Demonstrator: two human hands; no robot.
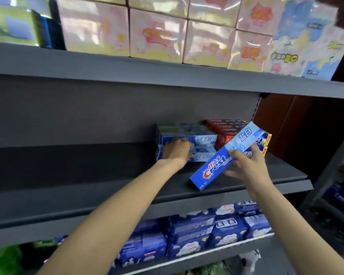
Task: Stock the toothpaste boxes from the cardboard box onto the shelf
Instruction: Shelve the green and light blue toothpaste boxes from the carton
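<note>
Grey middle shelf [68, 175], bare on its left stretch. Left hand [177, 150] resting with loosely curled fingers against the stack of blue toothpaste boxes [187, 143] at the back of the shelf; whether gripping one, cannot tell. Red toothpaste boxes [224, 130] just beside the stack. Blue Crest box [226, 155] tilted above the shelf, pinched by the right hand [246, 165], thumb on top, fingers beneath.

Pink wrapped packs [157, 34] at twelve o'clock on the upper tier; blue packets [197, 235] at six o'clock below.
</note>
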